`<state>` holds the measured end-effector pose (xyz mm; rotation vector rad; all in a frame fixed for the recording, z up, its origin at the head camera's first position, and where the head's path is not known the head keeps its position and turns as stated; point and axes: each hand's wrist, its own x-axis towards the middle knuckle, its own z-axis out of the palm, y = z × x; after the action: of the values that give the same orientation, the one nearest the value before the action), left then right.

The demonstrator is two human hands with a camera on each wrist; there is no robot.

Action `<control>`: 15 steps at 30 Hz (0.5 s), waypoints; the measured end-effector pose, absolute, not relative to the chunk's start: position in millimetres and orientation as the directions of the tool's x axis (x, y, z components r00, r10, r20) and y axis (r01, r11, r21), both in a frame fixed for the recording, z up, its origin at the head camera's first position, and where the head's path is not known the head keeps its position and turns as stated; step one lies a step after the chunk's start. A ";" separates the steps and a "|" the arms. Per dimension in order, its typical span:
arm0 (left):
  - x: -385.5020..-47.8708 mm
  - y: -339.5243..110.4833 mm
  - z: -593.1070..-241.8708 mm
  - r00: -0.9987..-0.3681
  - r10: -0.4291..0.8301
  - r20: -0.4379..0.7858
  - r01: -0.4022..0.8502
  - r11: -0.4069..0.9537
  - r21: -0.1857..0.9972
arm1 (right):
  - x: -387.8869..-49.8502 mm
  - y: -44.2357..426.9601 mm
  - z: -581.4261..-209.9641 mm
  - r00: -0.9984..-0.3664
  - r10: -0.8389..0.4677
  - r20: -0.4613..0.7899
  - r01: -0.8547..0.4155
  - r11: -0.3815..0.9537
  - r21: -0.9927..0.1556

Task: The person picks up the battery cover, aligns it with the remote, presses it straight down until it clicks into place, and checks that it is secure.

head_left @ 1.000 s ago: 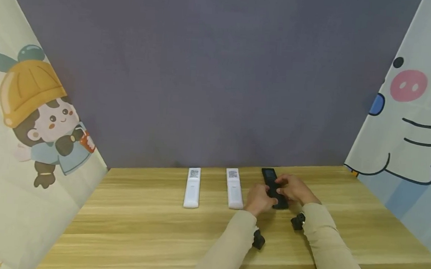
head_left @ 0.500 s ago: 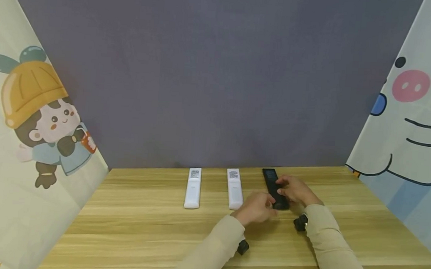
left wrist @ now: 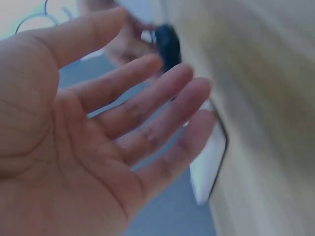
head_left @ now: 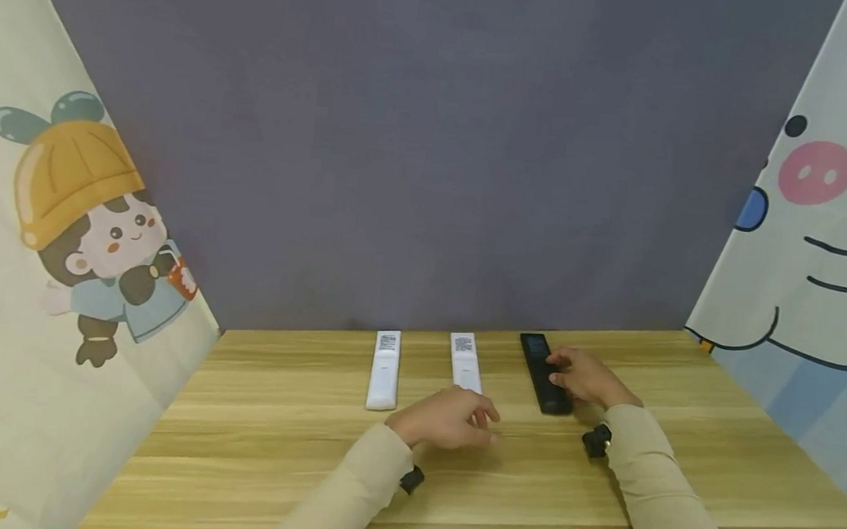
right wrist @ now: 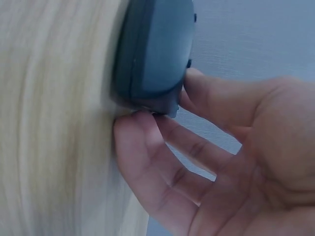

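A black remote control (head_left: 544, 378) lies flat near the table's back edge. My right hand (head_left: 587, 377) grips its right edge; in the right wrist view the thumb rests at the top edge and curled fingers (right wrist: 142, 152) touch the side near the tabletop. My left hand (head_left: 445, 418) hovers holding nothing, in front of a white remote (head_left: 465, 364) whose near end it hides in the head view. The left wrist view shows that palm (left wrist: 74, 147) with its fingers loosely spread. Another white remote (head_left: 384, 372) lies farther left. Both white ones show printed labels at their far ends.
The wood-grain table (head_left: 271, 442) ends at a grey upright panel (head_left: 417, 149). Cartoon-printed cloths hang at the left (head_left: 28, 335) and right (head_left: 835, 285). A small black device (head_left: 597, 441) sits at my right wrist.
My left hand has let go of the black remote and moved left and toward me, its fingers loosening. The right hand stays at the black remote, which has not visibly moved.
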<state>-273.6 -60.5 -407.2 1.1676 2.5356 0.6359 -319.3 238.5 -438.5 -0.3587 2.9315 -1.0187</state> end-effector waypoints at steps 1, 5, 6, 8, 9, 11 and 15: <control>-275.1 -67.9 -404.8 -0.637 0.767 -0.080 0.639 0.583 0.501 | -319.1 239.2 -438.1 -0.972 -0.226 0.058 -0.214 0.765 -0.607; -280.5 -98.0 -389.6 -0.652 0.741 -0.157 0.576 0.620 0.534 | -318.7 241.2 -435.5 -0.974 -0.226 0.014 -0.187 0.767 -0.614; -281.8 -105.4 -385.6 -0.659 0.731 -0.177 0.556 0.632 0.540 | -318.4 241.6 -434.5 -0.975 -0.222 0.001 -0.175 0.767 -0.617; -285.0 -119.6 -378.7 -0.673 0.710 -0.208 0.513 0.650 0.560 | -317.3 242.1 -431.9 -0.977 -0.211 -0.027 -0.149 0.768 -0.623; -287.3 -126.2 -376.5 -0.680 0.702 -0.214 0.499 0.656 0.566 | -316.8 242.3 -430.7 -0.977 -0.209 -0.032 -0.144 0.770 -0.621; -291.2 -138.3 -372.5 -0.694 0.682 -0.228 0.463 0.667 0.584 | -315.8 243.1 -428.2 -0.979 -0.200 -0.036 -0.136 0.775 -0.617; -299.6 -160.2 -368.7 -0.719 0.652 -0.239 0.403 0.673 0.620 | -315.4 246.3 -424.4 -0.982 -0.188 -0.021 -0.140 0.799 -0.585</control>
<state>-299.6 -160.2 -368.7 0.8205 2.4408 0.7541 -315.4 246.3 -424.4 -0.2652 2.9055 -0.9348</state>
